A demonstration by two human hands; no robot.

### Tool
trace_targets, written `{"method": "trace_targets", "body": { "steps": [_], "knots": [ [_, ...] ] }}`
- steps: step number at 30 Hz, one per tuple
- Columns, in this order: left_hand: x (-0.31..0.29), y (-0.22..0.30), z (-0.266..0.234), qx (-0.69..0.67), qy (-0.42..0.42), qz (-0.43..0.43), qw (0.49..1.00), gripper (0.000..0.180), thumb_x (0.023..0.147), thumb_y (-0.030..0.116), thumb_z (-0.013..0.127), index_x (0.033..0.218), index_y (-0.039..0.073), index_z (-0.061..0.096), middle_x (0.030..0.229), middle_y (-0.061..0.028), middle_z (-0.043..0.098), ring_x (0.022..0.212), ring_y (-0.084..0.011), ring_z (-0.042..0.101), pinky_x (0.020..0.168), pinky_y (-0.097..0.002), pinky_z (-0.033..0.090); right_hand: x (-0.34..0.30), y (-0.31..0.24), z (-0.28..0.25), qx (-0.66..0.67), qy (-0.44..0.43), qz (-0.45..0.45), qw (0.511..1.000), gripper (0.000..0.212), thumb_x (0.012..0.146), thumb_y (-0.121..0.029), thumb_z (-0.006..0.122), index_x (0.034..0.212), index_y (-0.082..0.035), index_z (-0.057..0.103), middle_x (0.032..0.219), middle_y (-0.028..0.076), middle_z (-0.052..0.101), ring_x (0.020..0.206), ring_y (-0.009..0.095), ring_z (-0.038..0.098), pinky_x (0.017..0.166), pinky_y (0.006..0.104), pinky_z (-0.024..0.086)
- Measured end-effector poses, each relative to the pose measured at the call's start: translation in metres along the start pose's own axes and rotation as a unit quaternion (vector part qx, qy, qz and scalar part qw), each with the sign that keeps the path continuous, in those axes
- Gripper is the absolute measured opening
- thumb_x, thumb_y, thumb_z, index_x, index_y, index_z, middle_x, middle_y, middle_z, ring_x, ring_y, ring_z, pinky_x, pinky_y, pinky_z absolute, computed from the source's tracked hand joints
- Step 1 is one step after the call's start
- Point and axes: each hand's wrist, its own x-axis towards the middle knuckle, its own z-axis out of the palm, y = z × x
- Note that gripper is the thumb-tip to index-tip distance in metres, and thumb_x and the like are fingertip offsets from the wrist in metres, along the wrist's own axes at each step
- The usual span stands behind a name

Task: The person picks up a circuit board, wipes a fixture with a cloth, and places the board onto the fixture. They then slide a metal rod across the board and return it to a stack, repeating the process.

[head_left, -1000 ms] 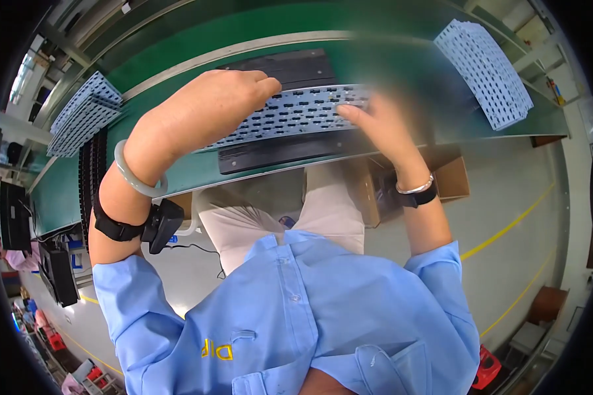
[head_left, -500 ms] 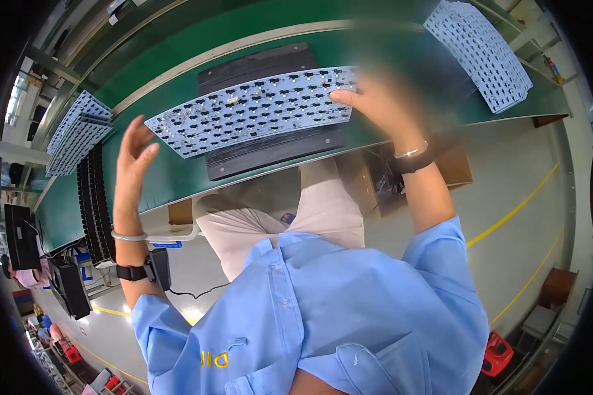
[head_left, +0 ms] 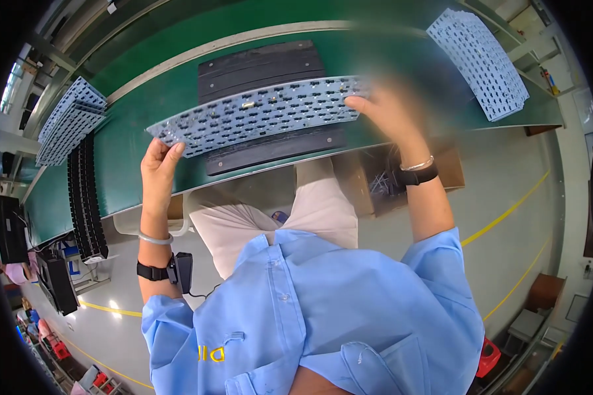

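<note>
A long light-blue board (head_left: 263, 113), dotted with rows of small black parts, is held between both hands over a black fixture (head_left: 260, 66) on the green bench (head_left: 128, 155). By the left hand (head_left: 159, 168) the near left corner is pinched, with the thumb laid on top and the fingers tucked partly under the edge. By the right hand (head_left: 387, 113) the opposite end is gripped, the thumb being pressed on the upper face, while the fingers are lost in a blurred patch. The middle of the fixture is covered by the board, its far and near parts being left visible on either side; whether the board is borne by the fixture or only by the hands cannot be told. At the far right of the bench, a fanned stack of similar boards (head_left: 481, 69) is laid, well apart from the right hand. At the left, another group of boards (head_left: 72, 125) is leaned together, beside a long black slotted rack (head_left: 85, 197). Below the bench's near edge, an open cardboard box (head_left: 451, 172) is partly seen
</note>
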Motion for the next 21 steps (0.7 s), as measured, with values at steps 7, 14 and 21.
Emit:
{"method": "trace_targets", "body": {
  "steps": [7,14,21],
  "knots": [
    [0.029,-0.001,0.010,-0.003,-0.048,0.000,0.999,0.019,0.084,0.012,0.059,0.097,-0.002,0.056,0.085,-0.0006,0.057,0.078,-0.0067,0.049,0.071,-0.0216,0.041,0.014,0.010,0.008,-0.067,0.037,0.064,0.995,0.023,0.082,-0.022,0.065,0.093,-0.002,0.062,0.083,-0.001,0.062,0.076,0.008,0.054,0.070,0.0238,0.044],
    [0.055,-0.005,-0.006,0.158,-0.147,-0.102,0.971,0.024,0.083,0.016,0.061,0.096,-0.003,0.055,0.083,-0.0036,0.058,0.076,-0.0085,0.051,0.068,-0.0229,0.042,0.031,0.045,0.014,-0.261,0.016,0.103,0.960,0.031,0.080,-0.028,0.066,0.093,0.000,0.060,0.077,0.000,0.059,0.068,0.009,0.052,0.061,0.0239,0.043],
    [0.051,-0.003,-0.001,0.029,-0.124,-0.126,0.984,0.019,0.083,0.014,0.060,0.094,0.000,0.055,0.084,-0.0033,0.059,0.076,-0.0099,0.055,0.067,-0.0234,0.045,0.025,0.039,0.012,-0.084,0.082,0.017,0.993,0.032,0.082,-0.029,0.062,0.096,0.000,0.059,0.076,0.003,0.060,0.066,0.010,0.052,0.059,0.0241,0.042]
  ]
}}
